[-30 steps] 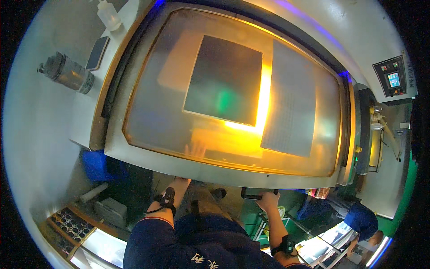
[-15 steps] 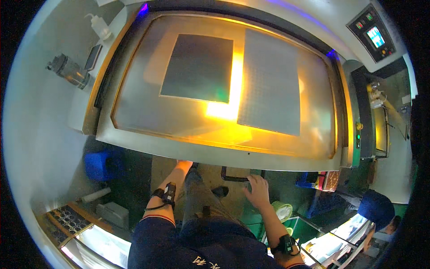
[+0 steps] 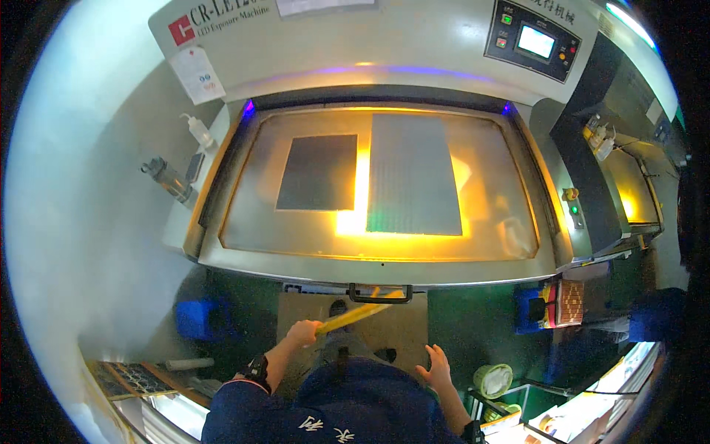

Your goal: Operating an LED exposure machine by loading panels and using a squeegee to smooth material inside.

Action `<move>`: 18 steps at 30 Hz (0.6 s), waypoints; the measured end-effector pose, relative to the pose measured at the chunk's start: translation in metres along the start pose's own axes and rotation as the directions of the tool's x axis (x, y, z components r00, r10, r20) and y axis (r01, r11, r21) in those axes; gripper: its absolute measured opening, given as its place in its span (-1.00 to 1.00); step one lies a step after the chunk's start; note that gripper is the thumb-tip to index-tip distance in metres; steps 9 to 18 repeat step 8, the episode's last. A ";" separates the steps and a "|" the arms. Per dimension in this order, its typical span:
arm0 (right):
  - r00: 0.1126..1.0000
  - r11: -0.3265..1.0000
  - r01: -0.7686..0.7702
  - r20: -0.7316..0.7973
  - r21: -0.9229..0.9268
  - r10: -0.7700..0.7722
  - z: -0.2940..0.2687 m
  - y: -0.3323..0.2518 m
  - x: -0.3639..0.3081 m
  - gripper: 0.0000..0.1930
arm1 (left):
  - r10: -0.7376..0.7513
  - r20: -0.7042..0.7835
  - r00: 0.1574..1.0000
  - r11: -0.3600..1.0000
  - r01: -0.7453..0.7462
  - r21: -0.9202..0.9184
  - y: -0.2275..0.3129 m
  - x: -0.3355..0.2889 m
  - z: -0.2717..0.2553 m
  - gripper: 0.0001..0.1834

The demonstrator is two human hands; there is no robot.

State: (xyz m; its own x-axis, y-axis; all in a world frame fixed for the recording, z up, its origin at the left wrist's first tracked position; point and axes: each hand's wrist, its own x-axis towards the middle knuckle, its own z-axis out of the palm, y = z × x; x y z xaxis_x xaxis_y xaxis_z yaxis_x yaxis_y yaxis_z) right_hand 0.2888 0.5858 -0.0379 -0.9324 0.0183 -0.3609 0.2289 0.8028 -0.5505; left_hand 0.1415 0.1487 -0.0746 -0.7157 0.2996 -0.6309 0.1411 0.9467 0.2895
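Note:
My left hand (image 3: 302, 333) is closed around one end of a long yellow stick-like tool (image 3: 353, 317), whose exact kind I cannot make out. The tool slants up to the right, its far end by the black handle (image 3: 381, 300) on the front of the exposure machine. My right hand (image 3: 437, 364) is held in the air right of my legs, fingers apart, with nothing in it. In front of me the machine's lit bed (image 3: 492, 222) bears a smaller dark square sheet (image 3: 318, 174) and, right of it, a larger grey sheet (image 3: 413, 177).
A control panel (image 3: 534, 43) is at the upper right. A bottle (image 3: 198, 132) and a tumbler (image 3: 166, 177) stand on the left ledge. On the floor are a blue bin (image 3: 194, 320) at left and a pale green bucket (image 3: 493, 381) at right. Another person's dark clothing (image 3: 654, 314) shows far right.
My left hand has come out from beneath the machine's front edge, now with the yellow tool. My right hand has left the black handle. The view has tilted up toward the machine.

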 end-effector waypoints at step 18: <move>0.869 0.736 0.471 0.111 -0.486 -0.483 -0.060 -0.067 0.058 -0.08 | 0.079 0.159 0.984 0.931 -0.129 0.341 0.051 -0.054 -0.080 -0.44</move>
